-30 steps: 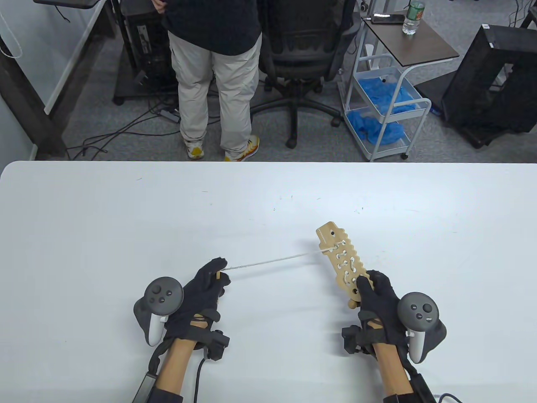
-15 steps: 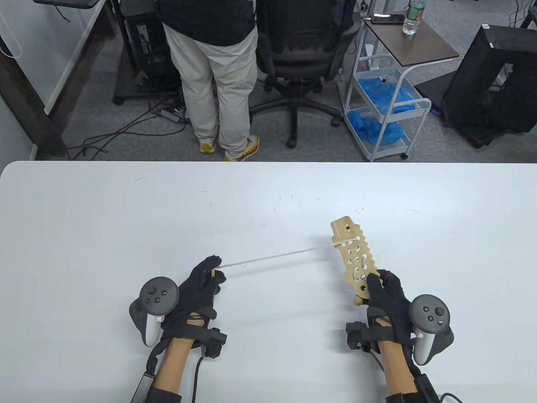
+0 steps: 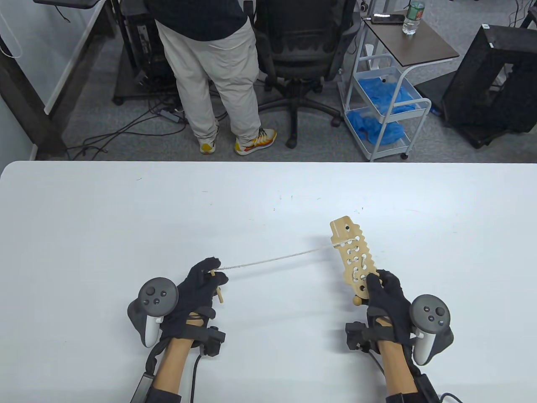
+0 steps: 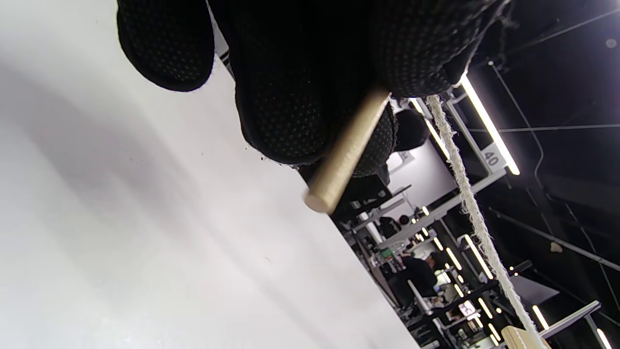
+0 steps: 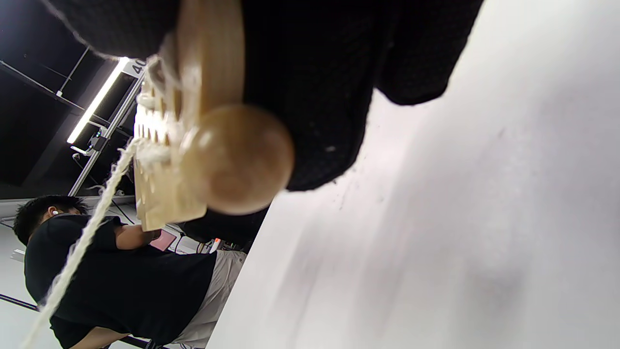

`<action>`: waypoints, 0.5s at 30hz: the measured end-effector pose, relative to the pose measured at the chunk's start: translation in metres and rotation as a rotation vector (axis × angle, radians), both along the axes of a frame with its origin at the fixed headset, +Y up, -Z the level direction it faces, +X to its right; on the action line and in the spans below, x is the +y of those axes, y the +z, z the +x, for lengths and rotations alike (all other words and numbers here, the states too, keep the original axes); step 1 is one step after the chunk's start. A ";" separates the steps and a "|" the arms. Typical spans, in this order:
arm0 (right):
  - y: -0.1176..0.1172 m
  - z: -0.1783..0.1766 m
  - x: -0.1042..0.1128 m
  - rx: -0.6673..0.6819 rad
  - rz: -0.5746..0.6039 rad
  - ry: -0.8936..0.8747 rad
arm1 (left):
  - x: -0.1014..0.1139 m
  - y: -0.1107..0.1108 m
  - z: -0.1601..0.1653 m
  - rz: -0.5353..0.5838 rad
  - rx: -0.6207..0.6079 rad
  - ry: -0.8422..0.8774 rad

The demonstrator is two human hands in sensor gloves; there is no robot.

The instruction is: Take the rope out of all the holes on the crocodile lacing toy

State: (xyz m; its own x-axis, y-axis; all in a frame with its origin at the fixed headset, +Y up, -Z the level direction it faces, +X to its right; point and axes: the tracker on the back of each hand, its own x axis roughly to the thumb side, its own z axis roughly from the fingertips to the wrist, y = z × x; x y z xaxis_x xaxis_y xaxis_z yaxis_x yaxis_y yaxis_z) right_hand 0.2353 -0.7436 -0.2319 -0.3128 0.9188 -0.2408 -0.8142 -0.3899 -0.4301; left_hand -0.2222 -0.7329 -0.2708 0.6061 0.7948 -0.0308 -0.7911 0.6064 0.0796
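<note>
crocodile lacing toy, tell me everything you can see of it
The crocodile lacing toy is a flat pale wooden board with notched edges, rows of holes and a round wooden knob at its near end. The right hand grips that end, holding it above the table. White rope still laces several holes and runs from near the far end to the left hand.

surface [image 3: 126, 218]: plain white. crocodile toy [image 3: 351, 256]: pale tan wood, rows of round holes. rope [image 3: 272, 259]: off-white, frayed. wooden needle [image 3: 217, 289]: tan. both hands, left [image 3: 197, 289] and right [image 3: 386, 300]: black dotted gloves, grey trackers.
</note>
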 end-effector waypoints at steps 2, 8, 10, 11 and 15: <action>0.000 -0.002 0.000 0.009 0.000 -0.012 | 0.001 0.000 0.001 0.006 -0.005 -0.006; 0.000 -0.010 0.001 0.055 0.002 -0.014 | 0.007 0.003 0.010 0.037 -0.039 -0.012; 0.000 -0.013 0.002 0.074 0.007 -0.010 | 0.008 0.004 0.013 0.047 -0.054 -0.018; 0.000 -0.015 0.003 0.085 0.009 -0.008 | 0.009 0.005 0.015 0.055 -0.058 -0.024; -0.001 -0.020 0.004 0.115 0.019 0.003 | 0.014 0.007 0.020 0.080 -0.076 -0.050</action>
State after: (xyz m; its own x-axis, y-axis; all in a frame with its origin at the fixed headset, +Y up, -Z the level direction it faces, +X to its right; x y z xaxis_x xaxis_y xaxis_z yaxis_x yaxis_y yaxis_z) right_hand 0.2152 -0.7397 -0.2325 -0.3397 0.9219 -0.1862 -0.8575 -0.3849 -0.3415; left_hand -0.2018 -0.7193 -0.2633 0.6429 0.7619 0.0788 -0.7659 0.6391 0.0702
